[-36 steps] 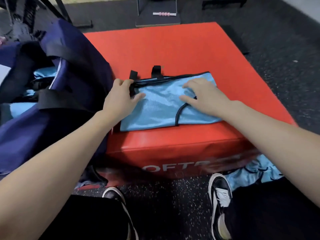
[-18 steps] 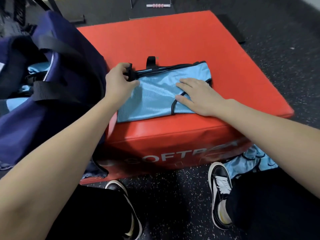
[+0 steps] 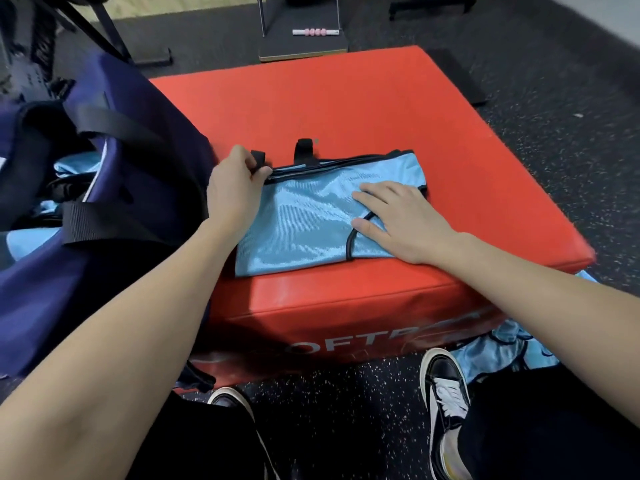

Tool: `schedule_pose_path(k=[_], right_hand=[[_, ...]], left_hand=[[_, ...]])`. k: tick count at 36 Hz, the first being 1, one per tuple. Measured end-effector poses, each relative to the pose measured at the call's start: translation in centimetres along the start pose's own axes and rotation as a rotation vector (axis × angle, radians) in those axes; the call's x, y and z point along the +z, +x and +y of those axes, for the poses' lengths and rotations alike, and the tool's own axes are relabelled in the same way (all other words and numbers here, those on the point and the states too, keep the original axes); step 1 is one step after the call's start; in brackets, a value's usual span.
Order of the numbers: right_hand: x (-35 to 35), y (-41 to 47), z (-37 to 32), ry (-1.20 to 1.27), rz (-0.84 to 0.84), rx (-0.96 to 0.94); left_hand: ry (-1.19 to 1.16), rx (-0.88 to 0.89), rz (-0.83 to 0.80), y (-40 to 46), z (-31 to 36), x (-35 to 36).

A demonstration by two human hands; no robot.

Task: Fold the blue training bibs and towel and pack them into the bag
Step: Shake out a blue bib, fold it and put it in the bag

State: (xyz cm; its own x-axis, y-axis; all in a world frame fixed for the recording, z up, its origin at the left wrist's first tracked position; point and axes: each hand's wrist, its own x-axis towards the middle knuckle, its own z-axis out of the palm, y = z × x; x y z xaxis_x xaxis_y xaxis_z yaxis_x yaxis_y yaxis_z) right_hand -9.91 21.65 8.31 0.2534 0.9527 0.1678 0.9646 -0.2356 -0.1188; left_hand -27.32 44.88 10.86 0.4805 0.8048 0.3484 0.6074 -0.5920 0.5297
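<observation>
A light blue training bib (image 3: pixel 308 216) with black trim lies folded flat on the red padded box (image 3: pixel 346 109). My left hand (image 3: pixel 233 188) pinches the bib's far left corner by its black strap. My right hand (image 3: pixel 398 220) lies flat with straight fingers on the bib's right half. The navy bag (image 3: pixel 114 174) stands open to the left of the box, and light blue fabric (image 3: pixel 65 168) shows inside it.
More light blue bibs (image 3: pixel 502 351) lie heaped on the floor beside the box at the lower right, next to my right shoe (image 3: pixel 446 407). A stand with a pink roller (image 3: pixel 315 32) sits behind the box. Dark speckled floor surrounds everything.
My left hand moved from resting on the bib's left edge to pinching its far corner strap. My right hand stayed flat on the bib's right half.
</observation>
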Motion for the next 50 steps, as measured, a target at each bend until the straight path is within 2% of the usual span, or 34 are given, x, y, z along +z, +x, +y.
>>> schedule_pose_path(k=[4,7,13,17,22,29,35,42,47,50], right_hand=[[-0.1,0.0,0.0,0.014,0.004,0.000],[0.0,0.0,0.0,0.021,-0.003,0.005],[-0.5,0.7,-0.1,0.051,-0.008,0.030],[-2.2,2.6,0.4,0.073,-0.035,0.068],[-2.2,4.4,3.3,0.035,0.040,0.080],[-2.2,6.3,4.4,0.156,-0.015,0.071],[-2.7,5.5,5.1,0.072,0.043,0.110],[-4.3,0.9,4.3,0.016,-0.008,0.120],[-5.3,-3.1,2.4,0.065,-0.200,0.032],[-5.6,-4.4,1.6,0.085,-0.248,0.003]], left_hand=[[0.051,0.074,0.005,-0.4,0.2,0.7],[0.219,0.167,0.004,-0.1,-0.1,1.0],[0.352,0.140,-0.147,-0.2,-0.6,1.5],[0.374,0.126,-0.084,-0.8,0.2,1.1],[0.403,0.230,-0.038,-2.8,0.7,1.0],[0.346,0.065,-0.208,-2.7,1.7,1.1],[0.373,-0.001,-0.284,-0.4,3.7,2.6],[0.308,0.141,-0.426,-0.4,7.3,5.7],[0.365,0.309,-0.503,-2.3,10.2,7.4],[0.363,0.355,-0.517,-3.5,11.1,7.7]])
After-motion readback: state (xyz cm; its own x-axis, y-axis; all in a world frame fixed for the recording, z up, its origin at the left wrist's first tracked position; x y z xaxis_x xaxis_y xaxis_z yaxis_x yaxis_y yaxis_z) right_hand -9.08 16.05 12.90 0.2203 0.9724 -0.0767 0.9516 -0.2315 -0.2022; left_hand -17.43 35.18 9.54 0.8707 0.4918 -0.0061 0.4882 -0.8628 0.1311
